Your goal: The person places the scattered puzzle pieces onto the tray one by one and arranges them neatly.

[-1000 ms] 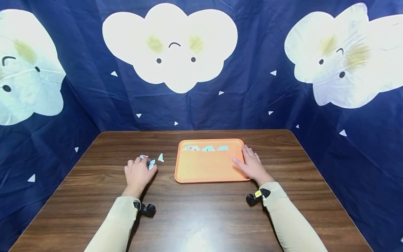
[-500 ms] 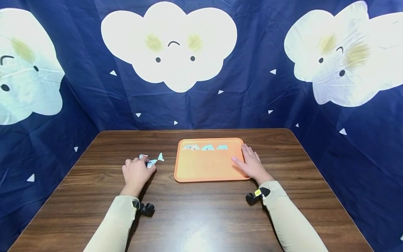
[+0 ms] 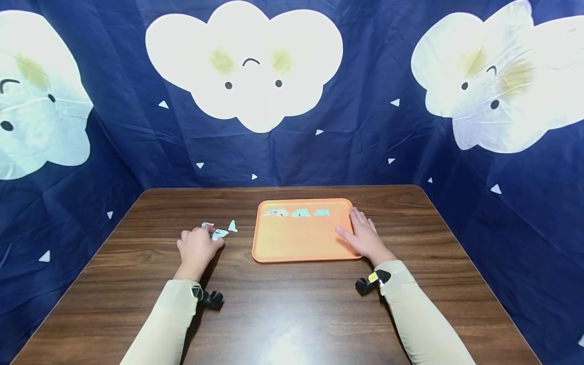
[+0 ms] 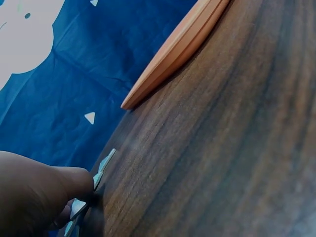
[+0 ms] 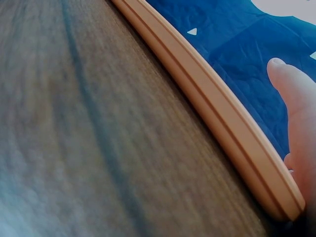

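Note:
My left hand is low over the left side of the table, fingers bent, with thumb and fingertips pinching a small irregular light-blue picture piece. The left wrist view shows that piece beneath the thumb, partly hidden by the hand. Another picture piece shows just beyond the fingers, and a pale-blue piece lies to their right. My right hand rests at the right edge of an orange tray, fingers extended along the rim and thumb over the inside. In the right wrist view the thumb is extended above the tray wall.
Along the tray's far side lie three flat picture pieces: a multicoloured one, a light-blue one and a smaller one. The brown wooden table ends at a dark-blue curtain with white clouds.
The light-blue piece at my left fingertips has turned to lie more crosswise, and the left hand has shifted slightly left. My right hand stays on the tray edge.

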